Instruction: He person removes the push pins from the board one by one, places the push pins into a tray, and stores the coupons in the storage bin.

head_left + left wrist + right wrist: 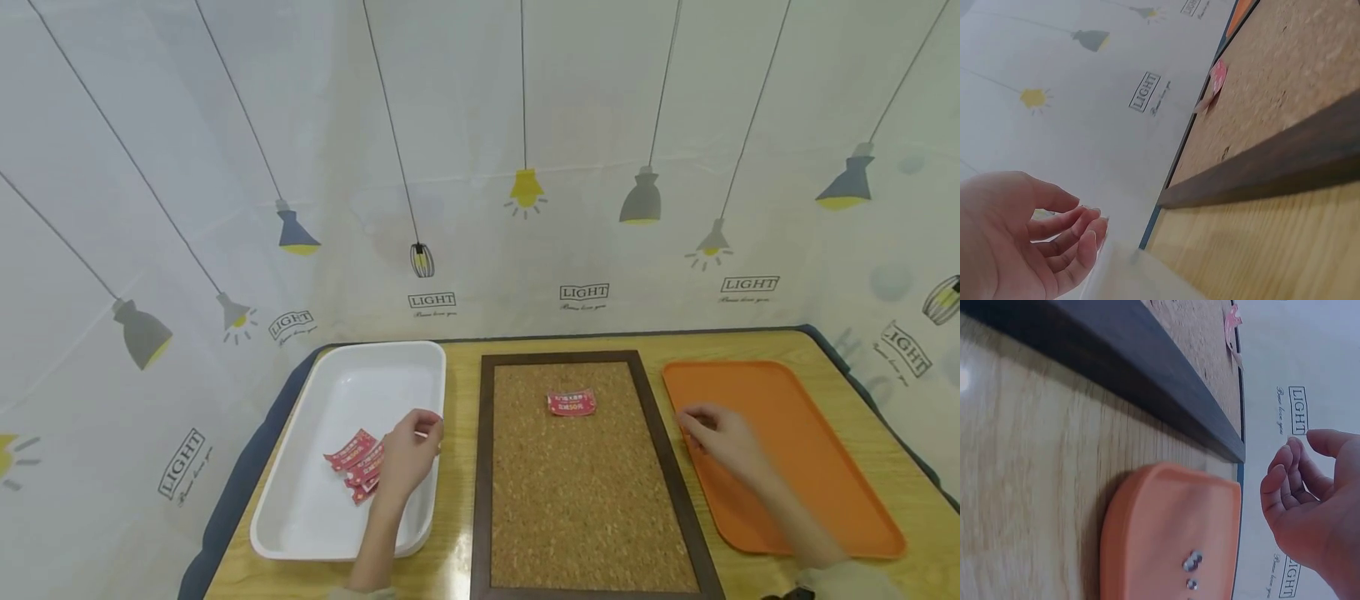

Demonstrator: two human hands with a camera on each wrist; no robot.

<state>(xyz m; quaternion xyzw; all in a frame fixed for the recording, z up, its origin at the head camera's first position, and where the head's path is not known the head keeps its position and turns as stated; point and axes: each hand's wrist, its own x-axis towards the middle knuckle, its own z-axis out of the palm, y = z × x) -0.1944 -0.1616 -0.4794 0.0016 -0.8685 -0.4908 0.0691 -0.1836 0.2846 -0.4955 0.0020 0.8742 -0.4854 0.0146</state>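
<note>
My left hand (408,454) hovers over the right side of the white tray (296,512), its fingers loosely bent and holding nothing. Several red coupons (365,462) lie overlapping in that tray, partly hidden behind the hand. Over the left edge of the orange tray (817,492), my right hand (723,442) is in the air with relaxed fingers and nothing between them. Between the trays, a framed cork board (585,500) bears a single red coupon (572,403) near its far end. The wrist views show this coupon's ends curling up off the cork.
Small shiny metal pieces (1192,561) sit in the orange tray in the right wrist view. The cork board's dark raised frame (483,483) stands between the trays on the wooden table (453,517). A pale curtain (480,100) printed with lamps hangs behind.
</note>
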